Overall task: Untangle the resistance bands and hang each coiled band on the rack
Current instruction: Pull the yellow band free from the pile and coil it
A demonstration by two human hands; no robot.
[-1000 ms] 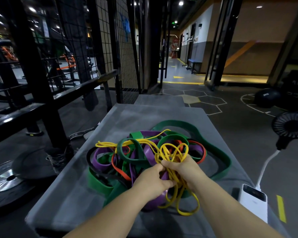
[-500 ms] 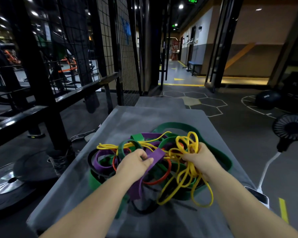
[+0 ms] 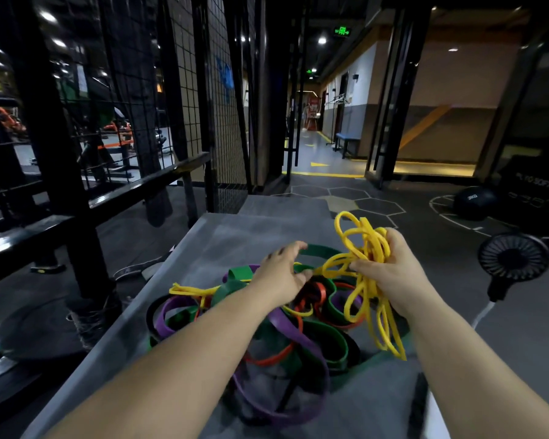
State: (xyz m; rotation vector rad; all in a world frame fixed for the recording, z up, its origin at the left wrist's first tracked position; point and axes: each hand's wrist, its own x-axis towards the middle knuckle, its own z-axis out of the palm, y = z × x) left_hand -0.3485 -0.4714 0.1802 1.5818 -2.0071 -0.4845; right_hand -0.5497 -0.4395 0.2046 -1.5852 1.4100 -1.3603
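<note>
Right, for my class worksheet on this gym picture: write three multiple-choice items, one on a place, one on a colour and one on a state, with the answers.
1. Where is the fan relative to the table?
A) on it
B) to its right
C) to its left

2. Which colour of band does the right hand grip?
A) purple
B) yellow
C) green

3. What state is the yellow band in?
A) hung on a rack
B) lying flat, untouched
C) partly lifted, with a strand in the pile

Answers:
1 B: the fan stands past the table's right edge.
2 B: yellow loops bunch in that hand.
3 C: loops are raised above the table while a yellow strand lies across the pile's left side.
</note>
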